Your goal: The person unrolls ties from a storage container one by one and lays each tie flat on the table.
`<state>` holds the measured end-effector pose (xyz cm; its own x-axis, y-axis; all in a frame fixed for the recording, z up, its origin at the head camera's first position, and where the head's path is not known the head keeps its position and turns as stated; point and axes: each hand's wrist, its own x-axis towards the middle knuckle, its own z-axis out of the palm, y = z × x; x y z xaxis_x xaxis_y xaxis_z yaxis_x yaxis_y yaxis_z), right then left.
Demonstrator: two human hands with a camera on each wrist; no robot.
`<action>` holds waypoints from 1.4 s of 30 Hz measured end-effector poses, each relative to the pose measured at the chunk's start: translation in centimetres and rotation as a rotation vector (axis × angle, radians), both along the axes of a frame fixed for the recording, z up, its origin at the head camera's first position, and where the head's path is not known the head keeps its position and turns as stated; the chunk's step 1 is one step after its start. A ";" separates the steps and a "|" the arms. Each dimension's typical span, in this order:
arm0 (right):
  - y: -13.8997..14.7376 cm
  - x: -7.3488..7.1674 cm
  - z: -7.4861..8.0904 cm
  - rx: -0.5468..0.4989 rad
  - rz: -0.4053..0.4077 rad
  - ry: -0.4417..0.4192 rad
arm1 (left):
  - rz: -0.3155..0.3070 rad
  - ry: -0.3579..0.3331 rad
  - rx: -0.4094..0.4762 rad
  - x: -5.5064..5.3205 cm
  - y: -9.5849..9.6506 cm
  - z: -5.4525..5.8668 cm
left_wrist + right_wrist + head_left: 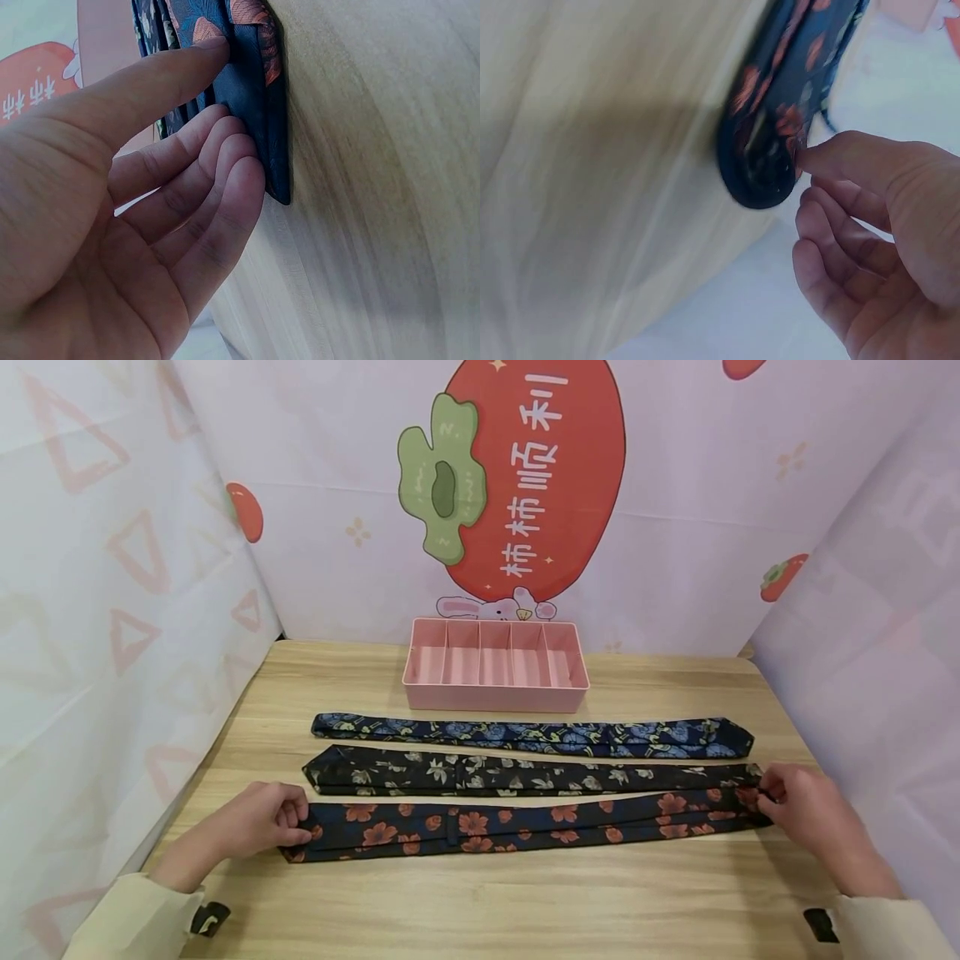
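A dark necktie with orange flowers (525, 828) lies lengthwise nearest me, back side up. At its wide left end is my left hand (262, 818). In the left wrist view, the thumb (191, 64) reaches over the tie, apart from the loosely bent fingers (225, 202) at its edge. My right hand (810, 806) pinches the edge of the narrow right end; in the right wrist view, the thumb tip (814, 159) meets the tie's rounded end (761, 187). Behind it lie a black necktie with pale flowers (525, 779) and a navy necktie with blue and yellow patterning (525, 735).
A pink tray with several narrow compartments (495, 697) stands at the back of the wooden table (480, 910). Printed white cloth walls (322, 510) rise behind the table and along both sides.
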<state>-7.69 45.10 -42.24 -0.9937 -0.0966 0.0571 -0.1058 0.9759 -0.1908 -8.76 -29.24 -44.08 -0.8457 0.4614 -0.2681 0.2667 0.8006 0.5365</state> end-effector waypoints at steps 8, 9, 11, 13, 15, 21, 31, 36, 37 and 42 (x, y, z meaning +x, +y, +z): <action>2.4 -0.4 -1.5 -0.063 -0.033 -0.108 | -0.001 0.001 -0.004 0.1 -0.3 0.0; 2.6 -0.3 -1.7 -0.069 -0.035 -0.109 | 0.001 0.002 -0.003 0.1 -0.3 0.1; 3.1 -0.2 -1.9 -0.085 -0.036 -0.112 | -0.002 0.008 0.002 0.2 -0.3 0.2; 3.4 0.1 -2.0 -0.088 -0.033 -0.098 | -0.002 0.010 0.012 0.2 -0.2 0.3; 3.8 0.5 -2.1 -0.092 -0.031 -0.091 | -0.002 0.004 0.018 0.3 -0.1 0.3; 4.6 1.7 -2.5 -0.102 -0.057 -0.080 | 0.000 -0.028 0.006 0.3 0.0 0.4; 4.7 1.9 -2.3 -0.104 -0.070 -0.160 | 0.005 0.007 -0.001 0.6 0.2 0.3; 3.9 1.8 -1.3 -0.082 -0.073 -0.176 | 0.007 0.023 -0.011 0.8 0.5 0.3; 3.6 1.7 -1.0 -0.074 -0.073 -0.175 | 0.005 0.030 -0.013 0.8 0.4 0.3; 1.9 1.1 0.6 -0.032 -0.044 -0.181 | 0.020 0.090 -0.044 0.8 0.4 0.7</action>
